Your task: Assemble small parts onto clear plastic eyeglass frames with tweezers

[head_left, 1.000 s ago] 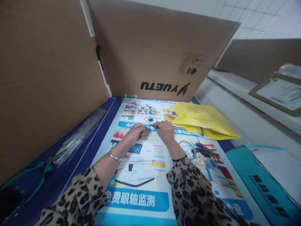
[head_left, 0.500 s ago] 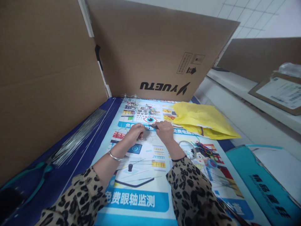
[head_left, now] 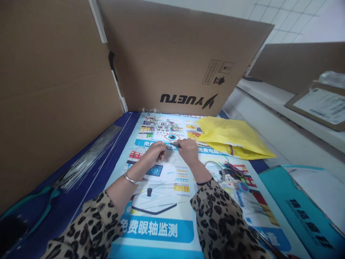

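Note:
My left hand (head_left: 155,151) is closed in a pinch on a thin, looped wire (head_left: 170,158) that hangs between my hands. Wrapped in the fingers of my right hand (head_left: 189,150) is a small dark tool (head_left: 175,144). Its tip points left and meets the wire near my left fingertips. Most of the tool is hidden by my fingers, so its exact kind does not show. Both hands are just above the printed sheet (head_left: 161,208). Several straight wires (head_left: 159,187) lie on the sheet below them.
Cardboard panels (head_left: 172,54) stand behind and left. A wire bundle (head_left: 91,158) and teal-handled pliers (head_left: 48,198) lie left. To the right are a yellow bag (head_left: 231,136), a wire coil (head_left: 215,171), coloured cords (head_left: 234,171) and a teal box (head_left: 296,212). Tangled wire pieces (head_left: 174,126) lie behind.
Almost nothing has moved. The dark tool's tip and the wire loop have shifted slightly between my fingers; both hands stay in place.

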`<action>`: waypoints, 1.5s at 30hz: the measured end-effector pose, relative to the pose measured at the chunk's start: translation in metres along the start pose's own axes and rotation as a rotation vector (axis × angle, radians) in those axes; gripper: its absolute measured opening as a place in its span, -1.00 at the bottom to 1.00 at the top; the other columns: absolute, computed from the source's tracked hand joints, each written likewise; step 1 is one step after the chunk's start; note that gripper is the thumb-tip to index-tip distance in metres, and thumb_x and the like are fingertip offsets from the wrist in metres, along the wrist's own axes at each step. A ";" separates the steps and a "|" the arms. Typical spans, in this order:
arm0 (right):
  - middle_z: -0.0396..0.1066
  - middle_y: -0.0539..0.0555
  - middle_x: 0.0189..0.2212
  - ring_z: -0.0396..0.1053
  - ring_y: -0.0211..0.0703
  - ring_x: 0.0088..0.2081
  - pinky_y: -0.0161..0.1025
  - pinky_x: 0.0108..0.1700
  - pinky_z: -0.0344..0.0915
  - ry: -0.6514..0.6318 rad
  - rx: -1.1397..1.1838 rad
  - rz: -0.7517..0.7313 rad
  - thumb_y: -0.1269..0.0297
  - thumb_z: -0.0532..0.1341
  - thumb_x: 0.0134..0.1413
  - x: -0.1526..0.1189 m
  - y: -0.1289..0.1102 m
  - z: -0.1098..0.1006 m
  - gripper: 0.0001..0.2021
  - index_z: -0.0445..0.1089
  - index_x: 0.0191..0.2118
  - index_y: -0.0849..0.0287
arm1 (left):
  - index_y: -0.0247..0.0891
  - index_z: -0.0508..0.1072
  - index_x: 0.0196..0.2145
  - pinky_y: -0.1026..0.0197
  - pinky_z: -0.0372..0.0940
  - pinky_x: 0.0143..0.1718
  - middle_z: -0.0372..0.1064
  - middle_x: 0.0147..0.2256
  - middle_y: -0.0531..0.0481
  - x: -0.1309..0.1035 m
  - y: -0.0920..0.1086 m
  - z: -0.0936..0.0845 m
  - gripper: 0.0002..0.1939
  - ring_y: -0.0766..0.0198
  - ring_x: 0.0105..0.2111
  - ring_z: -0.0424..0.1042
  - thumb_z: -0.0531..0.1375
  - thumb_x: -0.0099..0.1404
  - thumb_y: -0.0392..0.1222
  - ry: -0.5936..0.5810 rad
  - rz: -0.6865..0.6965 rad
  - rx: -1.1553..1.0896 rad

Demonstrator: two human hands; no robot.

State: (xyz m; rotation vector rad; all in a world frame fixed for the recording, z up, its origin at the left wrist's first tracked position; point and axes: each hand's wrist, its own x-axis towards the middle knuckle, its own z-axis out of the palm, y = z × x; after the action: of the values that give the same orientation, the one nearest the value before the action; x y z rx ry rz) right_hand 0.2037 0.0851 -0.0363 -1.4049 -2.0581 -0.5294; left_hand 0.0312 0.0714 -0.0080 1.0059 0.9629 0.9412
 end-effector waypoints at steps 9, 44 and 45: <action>0.39 0.05 -0.50 0.21 -0.16 -0.38 -0.26 -0.28 0.01 -0.060 0.000 0.056 0.42 0.11 -0.10 0.000 0.001 0.000 -0.80 0.43 -0.32 0.15 | -0.29 0.24 -0.58 0.37 0.05 -0.76 0.14 -0.72 0.14 0.002 -0.003 -0.001 -0.90 0.46 -0.78 0.12 0.15 -0.10 -0.29 -0.007 -0.016 -0.018; 0.28 0.12 -0.45 0.07 -0.08 -0.29 -0.14 -0.26 -0.12 -0.189 -0.202 -0.091 0.40 0.07 0.05 0.005 -0.008 -0.014 -0.85 0.39 -0.32 0.17 | -0.31 0.30 -0.54 0.39 0.13 -0.66 0.27 -0.68 0.09 0.011 -0.007 -0.008 -0.86 0.44 -0.71 0.21 0.16 0.00 -0.18 0.116 0.066 0.177; 0.28 0.12 -0.45 0.07 -0.09 -0.29 -0.15 -0.26 -0.12 -0.188 -0.201 -0.095 0.40 0.07 0.05 0.005 -0.009 -0.014 -0.85 0.39 -0.32 0.17 | -0.31 0.30 -0.53 0.39 0.12 -0.66 0.27 -0.67 0.09 0.011 -0.008 -0.009 -0.87 0.44 -0.70 0.21 0.16 -0.01 -0.19 0.114 0.068 0.182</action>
State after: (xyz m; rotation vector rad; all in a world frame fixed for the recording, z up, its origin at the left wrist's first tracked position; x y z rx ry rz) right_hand 0.1977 0.0769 -0.0225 -1.5273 -2.2830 -0.6837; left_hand 0.0277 0.0818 -0.0195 1.1533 1.1311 0.9895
